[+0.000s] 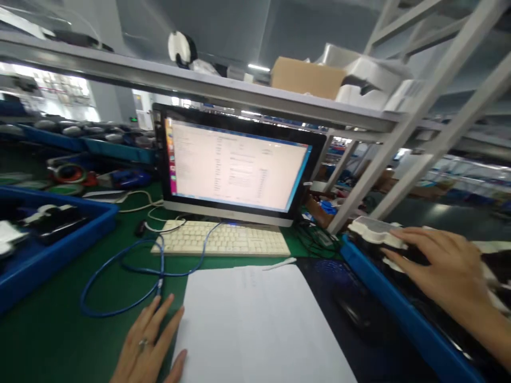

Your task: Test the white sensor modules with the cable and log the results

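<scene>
My left hand (pixel 149 340) lies with its fingers spread on the green tabletop, at the left edge of a white sheet of paper (pixel 255 324). Just beyond its fingertips is the end of a looped blue cable (pixel 120 308). At the right, my right hand (pixel 447 260) reaches over a blue bin (pixel 399 303), thumb and fingers closed around a black-and-white plastic device (pixel 375 231). The device has a clear-looking top part and sits at the bin's far end; its exact kind cannot be made out. My palm hides part of it.
A monitor (pixel 239 165) stands behind a white keyboard (pixel 227 239). A black mouse (pixel 353 311) rests on a dark mat beside the paper. Another blue bin (pixel 80 234) with black-and-white parts is at the left. Overhead runs a shelf (pixel 223 85) bearing a cardboard box (pixel 305 77).
</scene>
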A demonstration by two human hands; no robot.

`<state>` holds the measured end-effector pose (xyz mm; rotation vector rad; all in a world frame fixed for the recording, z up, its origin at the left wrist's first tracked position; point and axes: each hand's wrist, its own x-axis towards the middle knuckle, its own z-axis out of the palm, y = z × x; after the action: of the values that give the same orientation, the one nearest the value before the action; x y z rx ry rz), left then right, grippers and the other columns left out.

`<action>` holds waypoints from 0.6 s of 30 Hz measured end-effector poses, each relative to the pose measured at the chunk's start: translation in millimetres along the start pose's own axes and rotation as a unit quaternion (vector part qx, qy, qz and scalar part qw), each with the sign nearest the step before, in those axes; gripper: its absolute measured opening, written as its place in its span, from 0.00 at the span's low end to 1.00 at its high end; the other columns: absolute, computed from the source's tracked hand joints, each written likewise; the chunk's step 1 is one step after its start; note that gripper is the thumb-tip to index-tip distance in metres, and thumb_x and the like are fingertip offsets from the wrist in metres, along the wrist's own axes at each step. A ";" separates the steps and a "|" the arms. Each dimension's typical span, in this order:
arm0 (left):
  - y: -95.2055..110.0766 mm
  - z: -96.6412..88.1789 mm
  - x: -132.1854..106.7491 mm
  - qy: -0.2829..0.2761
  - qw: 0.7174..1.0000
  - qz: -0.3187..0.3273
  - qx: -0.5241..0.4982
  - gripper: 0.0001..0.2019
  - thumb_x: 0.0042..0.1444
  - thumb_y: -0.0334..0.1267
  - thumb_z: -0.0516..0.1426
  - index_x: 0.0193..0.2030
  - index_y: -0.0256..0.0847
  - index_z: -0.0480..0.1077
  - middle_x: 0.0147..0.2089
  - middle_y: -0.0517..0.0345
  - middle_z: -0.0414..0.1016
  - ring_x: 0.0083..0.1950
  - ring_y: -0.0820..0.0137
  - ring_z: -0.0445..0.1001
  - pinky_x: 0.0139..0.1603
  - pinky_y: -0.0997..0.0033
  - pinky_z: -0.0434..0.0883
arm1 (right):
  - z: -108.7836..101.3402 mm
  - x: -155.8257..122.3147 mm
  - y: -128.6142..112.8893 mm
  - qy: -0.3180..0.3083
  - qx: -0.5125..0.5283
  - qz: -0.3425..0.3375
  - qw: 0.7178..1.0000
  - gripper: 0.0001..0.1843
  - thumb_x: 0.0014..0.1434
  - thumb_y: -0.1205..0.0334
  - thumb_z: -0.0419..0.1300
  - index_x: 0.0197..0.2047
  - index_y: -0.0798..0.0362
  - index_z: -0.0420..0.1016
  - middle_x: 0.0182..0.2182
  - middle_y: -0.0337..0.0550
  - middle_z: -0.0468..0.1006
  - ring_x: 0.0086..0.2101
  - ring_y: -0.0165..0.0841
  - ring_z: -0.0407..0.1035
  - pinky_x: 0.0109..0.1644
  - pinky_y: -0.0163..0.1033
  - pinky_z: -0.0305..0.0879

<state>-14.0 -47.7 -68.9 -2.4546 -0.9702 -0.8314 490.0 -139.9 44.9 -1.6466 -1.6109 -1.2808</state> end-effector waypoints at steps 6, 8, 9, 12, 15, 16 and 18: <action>9.4 -15.3 4.9 -0.005 0.998 -0.024 0.063 0.29 0.55 0.41 0.53 0.63 0.34 0.54 0.65 0.45 0.52 0.67 0.53 0.49 0.62 0.58 0.53 | 17.2 21.8 -201.6 -0.033 0.339 -0.040 0.939 0.14 0.55 0.61 0.60 0.46 0.46 0.68 0.41 0.44 0.71 0.43 0.38 0.66 0.44 0.45 0.61; 10.4 -15.2 4.7 -0.008 0.997 -0.045 0.060 0.30 0.56 0.40 0.52 0.64 0.32 0.51 0.66 0.45 0.51 0.67 0.54 0.47 0.61 0.58 0.55 | 33.5 21.8 -258.1 -0.027 0.414 -0.035 0.909 0.16 0.53 0.65 0.61 0.46 0.47 0.67 0.42 0.44 0.71 0.43 0.37 0.65 0.44 0.44 0.61; 10.4 -15.1 4.3 -0.007 0.997 -0.058 0.056 0.31 0.56 0.40 0.52 0.65 0.32 0.50 0.66 0.45 0.51 0.67 0.55 0.46 0.61 0.58 0.55 | 42.5 21.6 -281.0 -0.021 0.442 -0.029 0.896 0.16 0.52 0.66 0.61 0.45 0.48 0.67 0.42 0.44 0.71 0.43 0.36 0.65 0.44 0.44 0.61; 10.1 -15.0 3.9 0.001 0.995 -0.095 0.041 0.33 0.57 0.40 0.51 0.67 0.31 0.45 0.66 0.45 0.51 0.68 0.57 0.45 0.61 0.57 0.55 | 66.5 19.1 -324.0 0.000 0.478 -0.029 0.878 0.15 0.53 0.68 0.59 0.44 0.50 0.65 0.43 0.45 0.70 0.43 0.36 0.64 0.43 0.43 0.60; 11.3 -15.5 4.0 0.002 0.994 -0.109 0.029 0.34 0.57 0.39 0.50 0.67 0.31 0.43 0.65 0.45 0.51 0.68 0.57 0.45 0.61 0.57 0.55 | 78.3 14.5 -332.2 -0.008 0.478 -0.052 0.877 0.14 0.53 0.67 0.59 0.44 0.50 0.64 0.46 0.46 0.70 0.45 0.37 0.64 0.46 0.44 0.58; 12.1 -15.6 4.0 0.000 0.994 -0.110 0.026 0.34 0.57 0.39 0.51 0.67 0.32 0.43 0.65 0.45 0.52 0.68 0.57 0.45 0.62 0.57 0.55 | 78.7 13.0 -330.2 -0.016 0.481 -0.065 0.874 0.14 0.53 0.65 0.60 0.43 0.50 0.63 0.47 0.47 0.69 0.47 0.37 0.63 0.48 0.45 0.57; 13.1 -15.0 3.7 -0.005 0.994 -0.105 0.017 0.34 0.57 0.39 0.51 0.68 0.32 0.43 0.66 0.46 0.51 0.68 0.57 0.46 0.63 0.58 0.54 | 75.1 10.9 -324.5 -0.035 0.495 -0.097 0.863 0.17 0.50 0.60 0.62 0.42 0.50 0.62 0.50 0.48 0.67 0.50 0.39 0.61 0.52 0.48 0.53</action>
<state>-8.3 -62.9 -56.8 -2.3588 -1.2512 -0.8633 200.2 -13.5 -60.6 -0.8822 -2.0058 -0.2868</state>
